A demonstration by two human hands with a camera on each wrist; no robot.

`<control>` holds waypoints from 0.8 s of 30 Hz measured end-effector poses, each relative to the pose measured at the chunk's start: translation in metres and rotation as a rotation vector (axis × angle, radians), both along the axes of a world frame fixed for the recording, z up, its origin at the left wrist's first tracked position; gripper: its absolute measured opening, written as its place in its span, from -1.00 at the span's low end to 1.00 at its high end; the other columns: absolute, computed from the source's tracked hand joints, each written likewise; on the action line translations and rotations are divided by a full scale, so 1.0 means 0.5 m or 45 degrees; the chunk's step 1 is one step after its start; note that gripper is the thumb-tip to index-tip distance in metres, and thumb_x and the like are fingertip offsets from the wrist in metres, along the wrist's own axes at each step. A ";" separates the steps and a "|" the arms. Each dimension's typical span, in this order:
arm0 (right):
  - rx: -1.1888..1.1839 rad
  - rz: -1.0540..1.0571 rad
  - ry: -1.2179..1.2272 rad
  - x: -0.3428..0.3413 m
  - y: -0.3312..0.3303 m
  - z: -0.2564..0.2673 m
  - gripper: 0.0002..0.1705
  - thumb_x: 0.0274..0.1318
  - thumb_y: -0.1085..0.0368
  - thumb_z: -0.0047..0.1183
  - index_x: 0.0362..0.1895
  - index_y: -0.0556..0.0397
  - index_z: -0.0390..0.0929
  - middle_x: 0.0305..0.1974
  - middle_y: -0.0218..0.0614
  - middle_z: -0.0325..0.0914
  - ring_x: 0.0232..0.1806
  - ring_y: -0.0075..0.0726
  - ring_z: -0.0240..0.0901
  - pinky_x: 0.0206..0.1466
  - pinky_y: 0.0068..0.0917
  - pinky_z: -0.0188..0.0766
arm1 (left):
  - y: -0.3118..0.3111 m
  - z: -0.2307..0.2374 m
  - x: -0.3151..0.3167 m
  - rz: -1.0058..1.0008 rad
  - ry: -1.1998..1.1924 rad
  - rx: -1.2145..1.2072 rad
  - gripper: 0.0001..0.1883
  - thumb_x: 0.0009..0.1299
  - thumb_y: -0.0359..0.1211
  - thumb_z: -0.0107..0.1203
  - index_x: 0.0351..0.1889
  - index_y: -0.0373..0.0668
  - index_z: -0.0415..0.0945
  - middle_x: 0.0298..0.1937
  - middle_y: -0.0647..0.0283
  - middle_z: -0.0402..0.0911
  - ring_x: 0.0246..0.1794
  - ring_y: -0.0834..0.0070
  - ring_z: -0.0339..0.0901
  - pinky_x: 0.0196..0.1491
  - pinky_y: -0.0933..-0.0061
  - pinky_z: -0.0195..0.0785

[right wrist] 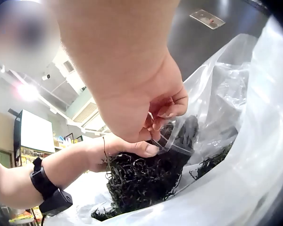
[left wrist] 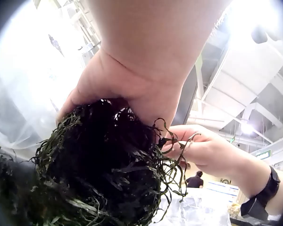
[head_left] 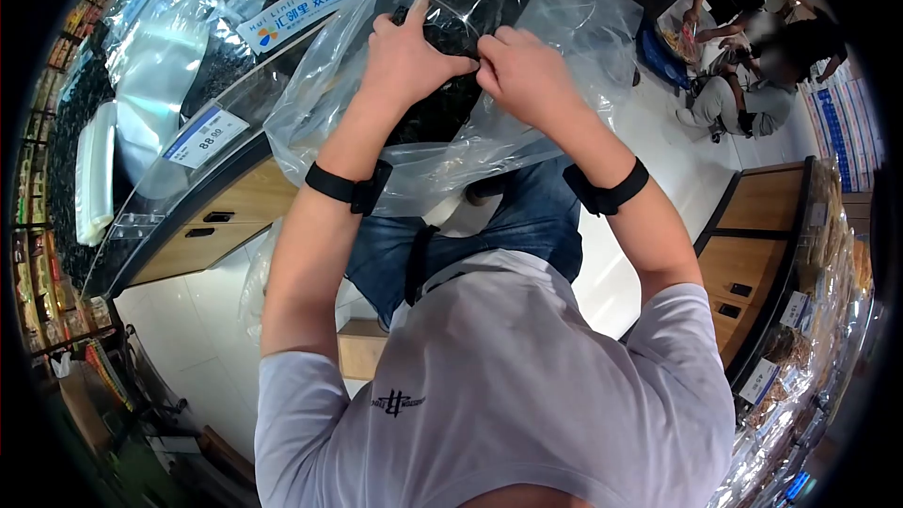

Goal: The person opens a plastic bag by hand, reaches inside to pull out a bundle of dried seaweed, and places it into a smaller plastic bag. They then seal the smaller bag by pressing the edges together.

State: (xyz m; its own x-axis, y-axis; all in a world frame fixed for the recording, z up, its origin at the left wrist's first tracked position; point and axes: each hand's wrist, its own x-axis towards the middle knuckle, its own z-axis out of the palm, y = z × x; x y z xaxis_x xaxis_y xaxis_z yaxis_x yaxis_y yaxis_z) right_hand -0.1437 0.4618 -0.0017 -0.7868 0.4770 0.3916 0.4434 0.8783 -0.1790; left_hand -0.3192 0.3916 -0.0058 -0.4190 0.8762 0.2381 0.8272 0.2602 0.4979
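A large clear plastic bag [head_left: 574, 14] spreads open below both hands. My left hand [head_left: 404, 61] grips a bundle of dark, stringy dried seaweed [left wrist: 104, 174], thumb toward the right hand. Curly strands stick out around the bundle's edge. Close beside that thumb, my right hand [head_left: 527, 80] has its fingers curled and pinches a thin, clear plastic strip [right wrist: 167, 145] at the bundle's upper side. More loose seaweed [right wrist: 212, 162] lies lower in the bag, seen through its wall in the right wrist view.
Left of me runs a display counter with a price tag [head_left: 205, 136], plastic-wrapped goods and a roll of clear bags [head_left: 97, 174]. Another shelf with wooden drawers [head_left: 748, 245] stands to the right. Other people [head_left: 752, 99] are at the upper right, by a blue basket [head_left: 663, 56].
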 end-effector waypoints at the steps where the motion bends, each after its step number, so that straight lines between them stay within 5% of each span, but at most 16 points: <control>1: 0.073 -0.003 0.030 -0.001 0.001 0.002 -0.82 0.07 0.20 0.14 -0.29 0.00 0.52 -0.13 -0.21 0.56 -0.03 -0.01 0.54 -0.18 -0.12 0.50 | 0.003 -0.004 -0.004 0.017 0.040 -0.042 0.24 -0.14 0.17 0.48 0.54 -0.07 0.19 0.28 -0.54 0.28 0.31 -0.36 0.33 0.30 -0.02 0.33; 5: 0.366 -0.024 0.234 -0.011 -0.001 -0.014 -0.75 0.02 0.23 0.20 -0.20 0.01 0.55 0.30 -0.01 0.36 0.30 0.14 0.32 0.05 -0.04 0.47 | 0.002 0.000 -0.017 0.006 -0.102 -0.097 0.24 -0.15 0.15 0.47 0.54 -0.07 0.18 0.22 -0.48 0.38 0.25 -0.30 0.41 0.29 0.05 0.36; 8: 0.230 -0.013 0.185 -0.022 -0.002 -0.044 -0.72 0.02 0.22 0.21 -0.17 0.04 0.54 0.44 0.12 0.19 0.39 0.31 0.22 0.15 0.12 0.42 | 0.005 -0.008 -0.029 -0.126 -0.273 -0.137 0.23 -0.14 0.13 0.46 0.53 -0.11 0.19 0.16 -0.38 0.48 0.24 -0.19 0.45 0.26 0.13 0.39; 14: 0.221 0.057 0.180 -0.032 0.006 -0.047 -0.69 0.06 0.23 0.18 -0.13 0.08 0.51 0.45 0.23 0.15 0.46 0.41 0.11 0.29 0.21 0.34 | -0.005 -0.009 -0.020 -0.050 -0.023 0.070 0.18 -0.15 0.06 0.50 0.43 -0.34 0.29 0.05 -0.27 0.60 0.13 -0.09 0.57 0.19 0.16 0.46; 18: 0.222 0.078 0.169 -0.035 -0.011 -0.046 -0.70 0.08 0.29 0.17 -0.10 0.11 0.49 0.43 0.32 0.15 0.44 0.44 0.15 0.34 0.16 0.32 | 0.001 -0.008 -0.020 0.050 -0.300 0.218 0.15 -0.14 0.01 0.54 0.37 -0.46 0.31 0.07 -0.27 0.60 0.12 -0.07 0.59 0.22 0.20 0.44; 22: 0.098 0.132 0.351 -0.039 -0.033 -0.072 -0.74 0.06 0.38 0.14 -0.13 0.14 0.49 0.39 0.39 0.18 0.40 0.42 0.23 0.35 -0.08 0.40 | 0.002 -0.011 -0.018 0.164 -0.349 0.284 0.18 -0.12 0.05 0.58 0.29 -0.64 0.27 0.18 -0.30 0.55 0.21 -0.01 0.56 0.25 0.23 0.42; 24: -0.011 0.177 0.369 -0.035 -0.039 -0.074 -0.75 0.06 0.35 0.15 -0.15 0.14 0.48 0.34 0.37 0.27 0.19 0.34 0.48 0.17 -0.10 0.52 | -0.004 -0.006 -0.016 0.184 -0.437 0.289 0.16 -0.11 0.05 0.58 0.30 -0.60 0.29 0.20 -0.29 0.54 0.23 0.01 0.55 0.28 0.23 0.40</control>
